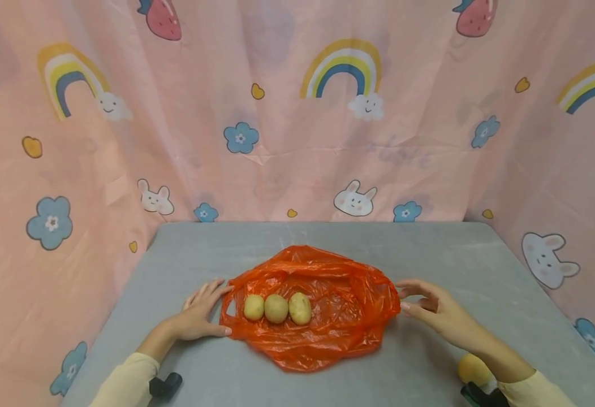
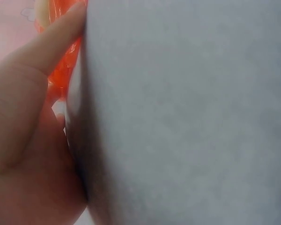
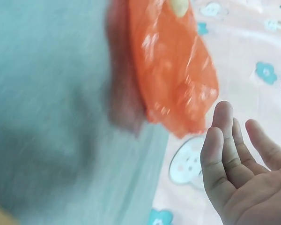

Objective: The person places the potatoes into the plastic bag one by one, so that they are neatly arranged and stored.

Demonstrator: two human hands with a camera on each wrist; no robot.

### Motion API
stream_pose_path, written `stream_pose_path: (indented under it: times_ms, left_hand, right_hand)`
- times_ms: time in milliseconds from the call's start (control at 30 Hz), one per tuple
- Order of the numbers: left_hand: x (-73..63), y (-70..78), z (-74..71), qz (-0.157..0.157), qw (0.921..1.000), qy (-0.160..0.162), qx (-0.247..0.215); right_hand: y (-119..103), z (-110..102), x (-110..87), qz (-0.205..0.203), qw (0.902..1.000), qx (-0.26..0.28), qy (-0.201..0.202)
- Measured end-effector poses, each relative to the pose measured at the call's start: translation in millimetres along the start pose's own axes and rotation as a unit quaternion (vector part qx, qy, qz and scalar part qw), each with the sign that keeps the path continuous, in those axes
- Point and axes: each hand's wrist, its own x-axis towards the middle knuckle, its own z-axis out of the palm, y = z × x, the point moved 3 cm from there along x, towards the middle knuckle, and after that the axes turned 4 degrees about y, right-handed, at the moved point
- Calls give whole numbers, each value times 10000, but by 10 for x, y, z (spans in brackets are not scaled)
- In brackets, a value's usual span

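Note:
A red-orange plastic bag (image 1: 338, 339) lies spread flat on the table. Three roundish, potato-like pieces sit in a row on its left half: a small yellow one (image 1: 254, 307), a browner one (image 1: 276, 308) and a pale oval one (image 1: 300, 308). At the bag's left end is my left hand (image 1: 195, 316), its thumb and fingers spread to the edges of the handle loop; in the left wrist view the straight thumb (image 2: 51, 42) lies against the bag. My right hand (image 1: 437, 311) is by the right end, fingers loosely bent and, in the right wrist view, holding nothing.
A round yellow fruit-like thing (image 1: 473, 370) lies on the grey table (image 1: 201, 243) beside my right forearm, partly hidden by it. A pink curtain (image 1: 297, 169) with rainbows, rabbits and flowers hangs behind and along both sides of the table.

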Motion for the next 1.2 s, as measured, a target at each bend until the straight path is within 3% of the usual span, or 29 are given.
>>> stream_pose_path:
  times_ms: [300, 400, 600, 867, 1033, 1200]
  left_hand:
    - [-24, 51, -18, 120, 9999, 85, -64]
    - [-20, 16, -2, -18, 10000, 31, -12]
    - [5, -75, 47, -232, 9997, 5, 28]
    - [-14, -52, 47, -182, 9998, -30, -61]
    - [-21, 8, 11, -103, 9999, -21, -76]
    - [-6, 34, -23, -247, 9996, -129, 10]
  right_hand:
    - [271, -243, -126, 898, 9956, 254, -90]
    - [368, -311, -158, 1101, 9938, 162, -77]
    - [527, -429, -246, 1185, 9929, -26, 51]
    - [685, -579, -385, 1295, 9880, -725, 433]
    - [781, -716, -462, 1402, 9772, -1490, 572]
    - [888, -814, -509, 1619, 9654, -1957, 589]
